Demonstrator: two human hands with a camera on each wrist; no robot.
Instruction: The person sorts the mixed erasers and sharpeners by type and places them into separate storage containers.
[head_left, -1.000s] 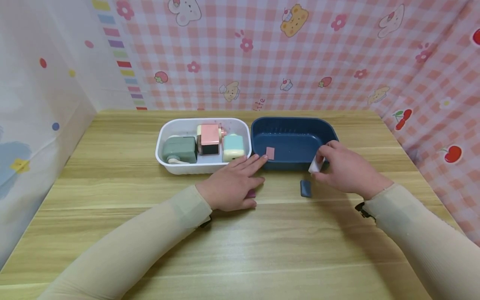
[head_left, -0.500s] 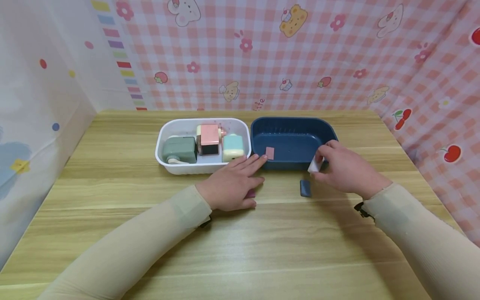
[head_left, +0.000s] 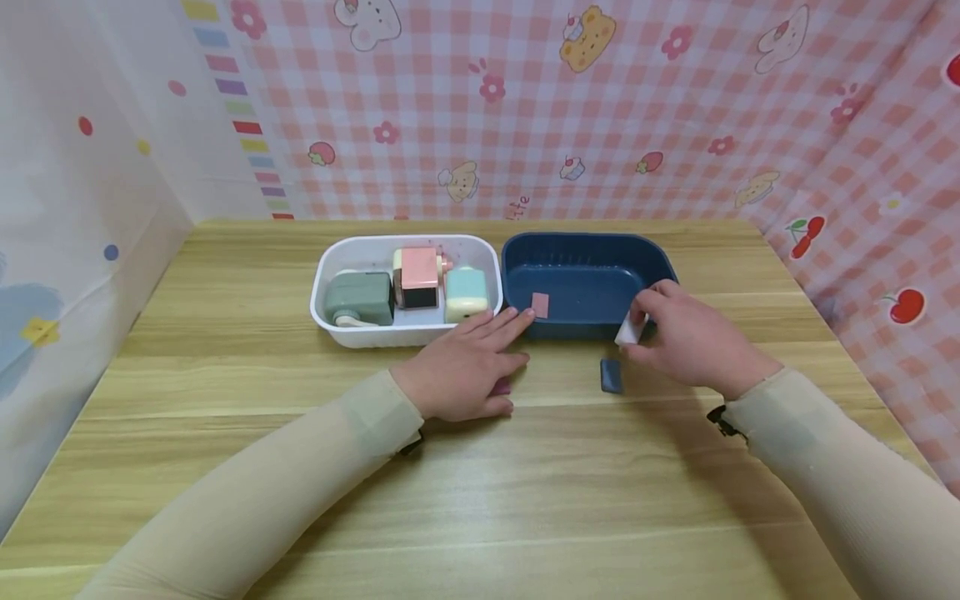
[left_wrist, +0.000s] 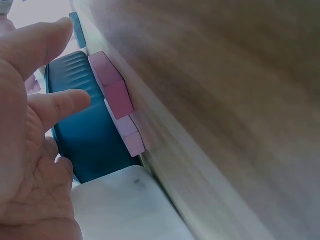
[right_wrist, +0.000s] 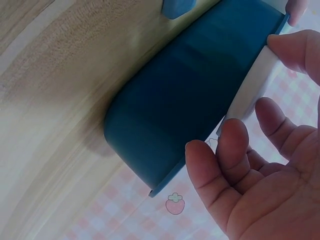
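My right hand (head_left: 693, 342) pinches a small white eraser (head_left: 631, 330) between thumb and fingers, at the front rim of the dark blue bin (head_left: 577, 331). In the right wrist view the white eraser (right_wrist: 252, 82) stands tilted by the bin wall. My left hand (head_left: 461, 367) lies with straight fingers, fingertips overlapping the front edges of both bins. A magenta eraser (head_left: 501, 387) peeks out beneath it, mostly hidden. The left wrist view shows a pink eraser (left_wrist: 112, 87) and a paler one (left_wrist: 127, 131) near that palm. A dark blue eraser (head_left: 611, 376) lies on the wooden table.
A white bin (head_left: 390, 337) adjoins the blue one. It holds a green crank pencil sharpener (head_left: 360, 298), a pink one (head_left: 418, 268) and a teal-and-cream one (head_left: 467, 292). A flat pink piece (head_left: 540, 306) sits inside the blue bin. Patterned cloth (head_left: 450, 100) hangs behind the table.
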